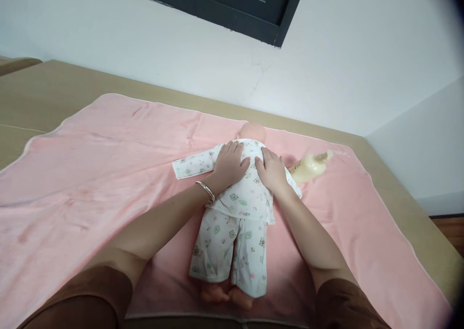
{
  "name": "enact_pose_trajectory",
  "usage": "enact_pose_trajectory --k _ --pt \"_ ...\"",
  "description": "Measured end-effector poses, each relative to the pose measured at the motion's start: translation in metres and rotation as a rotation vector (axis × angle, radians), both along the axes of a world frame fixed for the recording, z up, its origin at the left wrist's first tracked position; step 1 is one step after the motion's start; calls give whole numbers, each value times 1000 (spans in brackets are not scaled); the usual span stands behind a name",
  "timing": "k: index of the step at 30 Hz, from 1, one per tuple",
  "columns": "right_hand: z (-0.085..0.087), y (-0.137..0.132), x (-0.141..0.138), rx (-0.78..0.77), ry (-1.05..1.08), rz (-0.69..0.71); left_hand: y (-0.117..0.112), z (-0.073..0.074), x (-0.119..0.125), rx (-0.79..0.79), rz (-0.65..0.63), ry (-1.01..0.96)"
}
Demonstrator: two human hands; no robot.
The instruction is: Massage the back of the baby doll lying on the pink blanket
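Note:
A baby doll (250,132) lies on a pink blanket (145,140), its head pointing away from me and its feet toward me. It wears a white patterned top (241,201) and matching trousers (215,244). My left hand (229,164) rests flat on the left side of the doll's upper body, fingers stretched out. On the opposite side, my right hand (271,172) lies flat too, with its thumb apart. One sleeve of the top extends out to the left. The doll's face is hidden from view.
A pale yellow bottle (310,167) lies on the blanket just right of the doll. Beneath the blanket is a wooden table (76,85), its far side along a white wall (224,68). A dark window frame (250,15) sits above.

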State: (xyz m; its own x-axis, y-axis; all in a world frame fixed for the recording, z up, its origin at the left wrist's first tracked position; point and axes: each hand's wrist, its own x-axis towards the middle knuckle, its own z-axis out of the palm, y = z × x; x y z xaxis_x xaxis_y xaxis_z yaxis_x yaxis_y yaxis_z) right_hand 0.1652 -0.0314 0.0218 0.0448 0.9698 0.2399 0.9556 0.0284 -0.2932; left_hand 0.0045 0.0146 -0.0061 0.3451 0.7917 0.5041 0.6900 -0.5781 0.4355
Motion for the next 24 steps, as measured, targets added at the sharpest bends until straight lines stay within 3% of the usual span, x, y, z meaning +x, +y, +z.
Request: enact_pose_trajectory --k 24 --pt "-4 4 7 46 -1 70 -4 1 0 -21 54 62"
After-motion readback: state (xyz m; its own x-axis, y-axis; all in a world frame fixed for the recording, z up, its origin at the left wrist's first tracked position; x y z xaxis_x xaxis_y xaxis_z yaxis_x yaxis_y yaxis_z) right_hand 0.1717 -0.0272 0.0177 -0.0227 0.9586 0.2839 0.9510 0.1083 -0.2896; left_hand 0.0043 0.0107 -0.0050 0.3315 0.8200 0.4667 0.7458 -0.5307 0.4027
